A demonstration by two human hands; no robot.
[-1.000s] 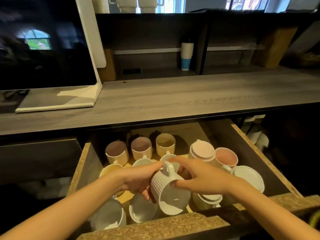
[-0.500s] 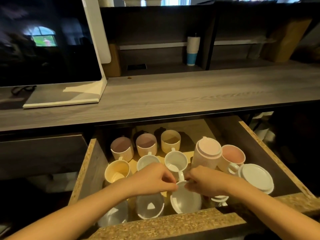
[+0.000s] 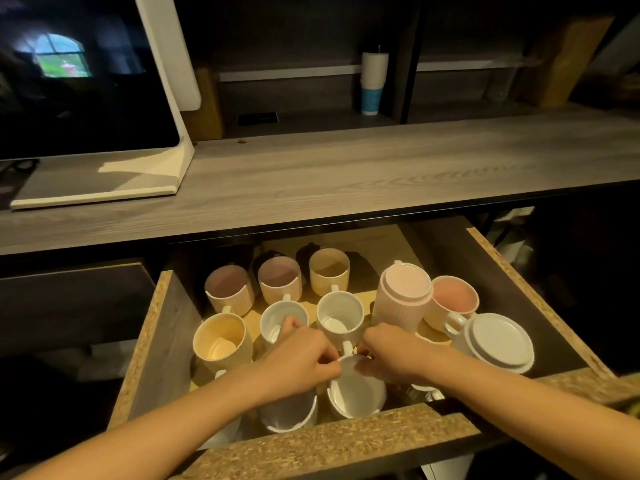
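Drawer (image 3: 346, 441): pulled open, chipboard edges, other mugs (image 3: 221, 341) standing in rows inside.
White mug (image 3: 358, 396): upright, front row, just behind the drawer front.
Left hand (image 3: 298, 367), right hand (image 3: 391, 355): each pinches the mug's far rim.
Step, as judged: seating the mug. Next: let go and lift clear without knocking the others.
Surroundings: grey wood-grain tabletop (image 3: 346, 174) above; monitor (image 3: 86, 81) at left; tumbler (image 3: 372, 84) on the back shelf.

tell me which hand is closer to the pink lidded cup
Right. The right hand sits just in front of the pink lidded cup, near its base; the left hand is farther left. Both pinch the rim of the front white mug.
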